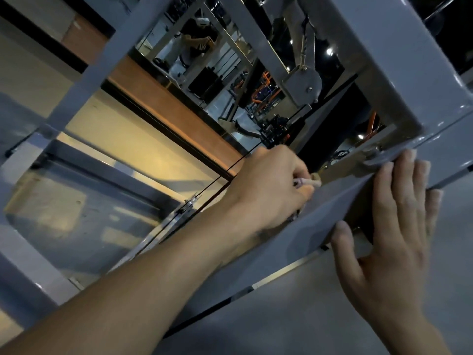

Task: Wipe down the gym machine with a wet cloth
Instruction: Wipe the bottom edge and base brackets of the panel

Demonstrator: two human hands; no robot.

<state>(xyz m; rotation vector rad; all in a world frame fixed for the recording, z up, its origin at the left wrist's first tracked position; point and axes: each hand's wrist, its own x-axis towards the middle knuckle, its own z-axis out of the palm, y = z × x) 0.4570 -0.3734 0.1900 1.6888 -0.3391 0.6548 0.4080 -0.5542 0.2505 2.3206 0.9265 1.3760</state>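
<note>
Left hand (271, 188) clutching a mostly hidden cloth (381, 181) against grey machine frame (399, 60), right hand (399, 221) flat, fingers straight

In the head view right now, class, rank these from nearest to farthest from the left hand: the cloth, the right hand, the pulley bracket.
1. cloth: gripped in the left hand itself, only a bit showing.
2. right hand: to its right, flat against the grey frame.
3. pulley bracket: well above, higher on the machine.

Two bare hands show, the left hand (268, 185) and the right hand (394, 226), along with one cloth (381, 181), one grey gym machine (384, 60) and one pulley (305, 85).
</note>
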